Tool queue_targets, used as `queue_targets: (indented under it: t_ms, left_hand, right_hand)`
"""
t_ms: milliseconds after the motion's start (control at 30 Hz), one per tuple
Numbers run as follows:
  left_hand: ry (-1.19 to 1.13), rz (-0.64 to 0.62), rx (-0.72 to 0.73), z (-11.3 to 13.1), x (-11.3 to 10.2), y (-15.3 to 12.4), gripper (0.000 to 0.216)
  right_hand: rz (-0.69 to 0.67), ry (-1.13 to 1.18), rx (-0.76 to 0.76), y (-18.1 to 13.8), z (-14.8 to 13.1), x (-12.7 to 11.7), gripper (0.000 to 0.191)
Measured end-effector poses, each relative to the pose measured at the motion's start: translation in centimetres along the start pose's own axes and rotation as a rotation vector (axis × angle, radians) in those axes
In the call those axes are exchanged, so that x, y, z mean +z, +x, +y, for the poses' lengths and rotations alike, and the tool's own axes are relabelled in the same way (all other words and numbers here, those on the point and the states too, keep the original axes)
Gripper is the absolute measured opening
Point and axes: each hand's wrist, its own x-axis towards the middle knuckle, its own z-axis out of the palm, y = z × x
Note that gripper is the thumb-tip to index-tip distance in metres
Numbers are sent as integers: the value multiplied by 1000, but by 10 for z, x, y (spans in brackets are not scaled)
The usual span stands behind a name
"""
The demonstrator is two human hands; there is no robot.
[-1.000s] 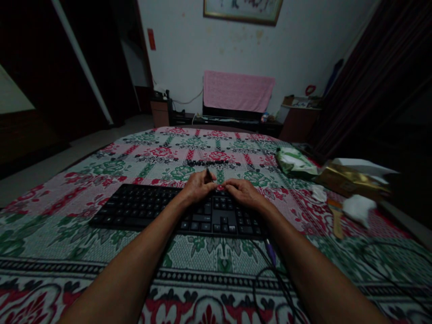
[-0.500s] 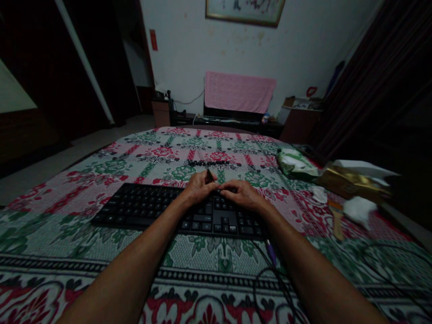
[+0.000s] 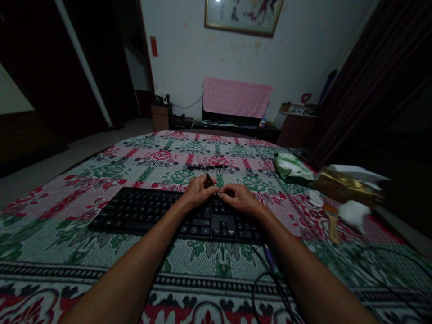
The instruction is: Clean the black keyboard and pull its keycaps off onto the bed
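A black keyboard lies across a patterned cloth. Both my hands rest over its far right part, fingertips nearly meeting. My left hand is closed round a thin dark tool whose tip sticks up above the fingers. My right hand is curled with its fingertips pinched at the keys beside the tool; what it pinches is too small to make out. A row of small black keycaps lies on the cloth just beyond the keyboard.
The keyboard's cable loops at the near right. Right of the keyboard lie a green-white packet, a gold bag, white wads and a brush. A pink-covered screen stands against the far wall.
My right hand has curled and drawn in towards the left hand's tool. The view has tilted slightly; the keyboard stays put.
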Motion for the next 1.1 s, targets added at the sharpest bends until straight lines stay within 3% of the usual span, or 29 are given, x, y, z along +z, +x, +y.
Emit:
queue_targets:
  t_ms: [333,467,667,1100]
  left_hand:
    - [-90,75,-9,-12,6,4,23]
    - [-109,63,-15,-12,6,4,23]
    - [-49,57,-12,-12,6,4,22]
    - [5,61,-35,-1,4,0,20]
  right_hand:
    - [89,-30,88,3,4,-3,19]
    - [138,-134,189,12,15,-6,18]
    - [131,-342,349,32,36,-11,18]
    - [218,-479,467,92,85,-22,26]
